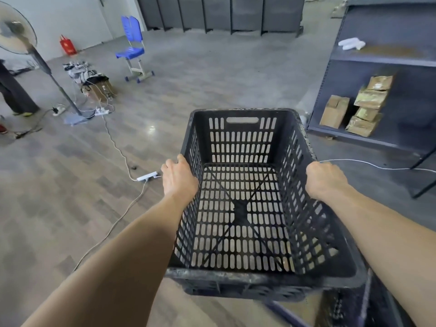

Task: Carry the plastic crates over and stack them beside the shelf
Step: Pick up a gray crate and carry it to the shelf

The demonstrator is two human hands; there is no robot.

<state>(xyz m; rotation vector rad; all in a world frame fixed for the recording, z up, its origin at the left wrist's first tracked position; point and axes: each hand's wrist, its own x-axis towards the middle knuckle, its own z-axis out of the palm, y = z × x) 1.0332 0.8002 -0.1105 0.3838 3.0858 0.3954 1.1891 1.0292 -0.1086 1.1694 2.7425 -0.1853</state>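
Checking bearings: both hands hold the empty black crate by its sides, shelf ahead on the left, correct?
No: the head view shows the shelf ahead on the right. The left hand and right hand do hold the empty crate by its sides.

A blue chair (132,53) stands on the wood floor (212,74) before dark panels (217,13), with a red bag (68,45) by the wall to its left. A fan (16,29) stands at the left near shoes (80,72). A white cable (118,147) runs to a power strip (147,177).
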